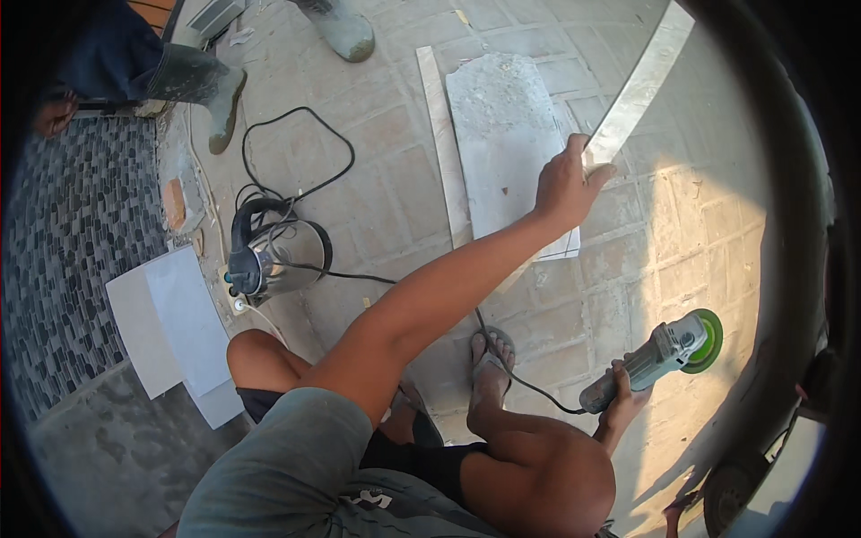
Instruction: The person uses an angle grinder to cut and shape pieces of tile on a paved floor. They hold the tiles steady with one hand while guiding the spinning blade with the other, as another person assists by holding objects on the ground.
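My left hand [569, 184] is stretched far forward, its fingers closed around the near end of a long, pale tile strip [641, 85]. The strip tilts up toward the upper right. Low on the right, my right hand [625, 401] grips the body of a grey angle grinder [659, 354], whose green disc [703, 342] points away to the right. Whether the disc spins cannot be told. Under and beyond my left forearm lies a white, dusty tile [507, 152] on the paving. Another narrow strip [439, 134] lies along the tile's left side, partly hidden by my arm.
A black-handled, silver power tool [269, 255] stands left, its black cable [350, 161] looped on the paving. The grinder's cord [529, 381] passes my foot. Pale sheets [184, 314] lie near my knee. A person in rubber boots [211, 99] is at upper left.
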Motion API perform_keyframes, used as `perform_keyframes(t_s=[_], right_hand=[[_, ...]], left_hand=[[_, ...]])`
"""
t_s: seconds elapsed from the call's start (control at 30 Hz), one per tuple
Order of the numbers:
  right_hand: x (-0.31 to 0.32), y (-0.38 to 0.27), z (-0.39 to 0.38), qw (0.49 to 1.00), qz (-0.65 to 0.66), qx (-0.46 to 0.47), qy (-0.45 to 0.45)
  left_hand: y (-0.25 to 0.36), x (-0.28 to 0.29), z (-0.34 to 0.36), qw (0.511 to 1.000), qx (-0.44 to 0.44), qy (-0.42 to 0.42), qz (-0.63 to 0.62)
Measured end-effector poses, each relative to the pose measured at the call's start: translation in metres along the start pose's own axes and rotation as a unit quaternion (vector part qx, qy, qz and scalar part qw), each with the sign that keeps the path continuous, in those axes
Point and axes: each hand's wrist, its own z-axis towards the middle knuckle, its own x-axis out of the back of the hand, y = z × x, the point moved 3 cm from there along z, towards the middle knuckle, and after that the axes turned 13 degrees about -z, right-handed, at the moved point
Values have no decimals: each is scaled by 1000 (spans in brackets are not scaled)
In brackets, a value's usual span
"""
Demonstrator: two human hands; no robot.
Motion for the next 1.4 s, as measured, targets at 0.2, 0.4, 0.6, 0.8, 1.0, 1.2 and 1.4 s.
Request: perform_keyframes(t_s=[0.2, 0.4, 0.6, 0.8, 1.0, 1.2, 1.4], right_hand=[[-3, -13, -13, 998, 22, -46, -40], [2, 2, -30, 997, -10, -75, -19], [-4, 12, -37, 994, -64, -80, -34], [-9, -1, -28, 996, -63, -50, -39], [-25, -13, -4, 994, -93, -19, -53], [-41, -33, 4, 991, -112, 1, -71], [-42, -37, 0, 992, -102, 6, -74]], left_hand=[[-62, -11, 17, 981, 138, 136, 2], [-84, -42, -2, 955, 241, 166, 54], [-89, -41, -27, 960, 194, 188, 77], [-78, -31, -25, 966, 155, 197, 59], [-75, 3, -26, 959, 224, 124, 123], [-54, 52, -13, 932, 200, -63, 297], [-50, 70, -43, 908, -154, -153, 359]])
